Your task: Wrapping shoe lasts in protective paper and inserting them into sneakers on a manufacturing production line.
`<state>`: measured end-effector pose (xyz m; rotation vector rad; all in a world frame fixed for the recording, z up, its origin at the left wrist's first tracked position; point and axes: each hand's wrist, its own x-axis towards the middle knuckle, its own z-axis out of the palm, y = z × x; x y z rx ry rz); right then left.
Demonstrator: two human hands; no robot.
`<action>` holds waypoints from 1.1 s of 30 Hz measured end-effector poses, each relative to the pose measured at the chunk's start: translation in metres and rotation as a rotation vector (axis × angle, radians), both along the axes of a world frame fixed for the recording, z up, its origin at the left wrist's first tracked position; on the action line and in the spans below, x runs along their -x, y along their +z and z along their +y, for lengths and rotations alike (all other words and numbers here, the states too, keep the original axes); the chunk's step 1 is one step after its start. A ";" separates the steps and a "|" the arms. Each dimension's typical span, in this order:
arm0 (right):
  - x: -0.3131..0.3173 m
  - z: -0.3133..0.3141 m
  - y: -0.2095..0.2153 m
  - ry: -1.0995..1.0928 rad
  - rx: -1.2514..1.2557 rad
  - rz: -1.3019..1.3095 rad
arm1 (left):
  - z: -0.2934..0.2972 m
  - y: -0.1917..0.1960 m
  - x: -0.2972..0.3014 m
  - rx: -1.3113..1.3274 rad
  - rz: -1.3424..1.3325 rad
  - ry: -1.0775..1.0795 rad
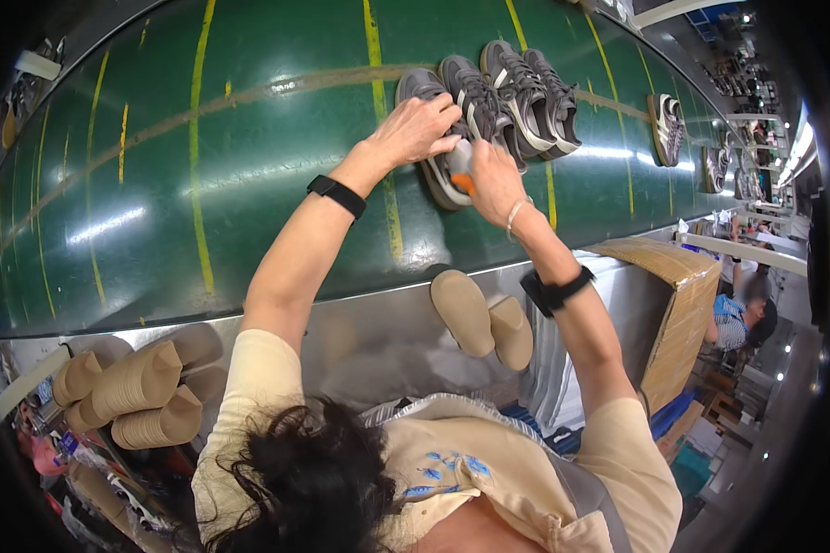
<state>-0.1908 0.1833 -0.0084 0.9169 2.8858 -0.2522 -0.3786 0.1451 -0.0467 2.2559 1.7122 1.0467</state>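
On the green conveyor belt (295, 170), several grey sneakers stand close together. My left hand (420, 129) reaches over the leftmost grey sneaker (421, 85), its bent fingers gripping the upper near the laces. My right hand (498, 180) is wrapped round a pale, translucent tool with an orange end (460, 171), held at the opening of that shoe; motion blur hides its exact kind. Just to the right lies a second grey sneaker (475, 101), partly covered by my right hand. Two more sneakers (521, 83) with white soles are beyond it.
Farther right, single sneakers (668, 129) sit on the belt. Below the belt's near edge, beige insole stacks (138, 392) lie at left and two beige insole pieces (466, 313) nearer the middle. A cardboard box (678, 318) stands by my right arm. Another person (742, 318) is at far right.
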 end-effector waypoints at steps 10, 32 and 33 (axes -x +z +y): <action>0.015 0.043 -0.032 -0.069 -0.270 0.187 | -0.066 -0.046 -0.064 0.269 -0.784 0.320; -0.362 -0.342 0.113 -0.734 -0.151 0.294 | -0.119 0.253 -0.315 -0.520 -1.226 -0.896; -0.379 -0.363 0.123 -0.841 -0.162 0.266 | -0.124 0.261 -0.336 -0.512 -1.225 -0.944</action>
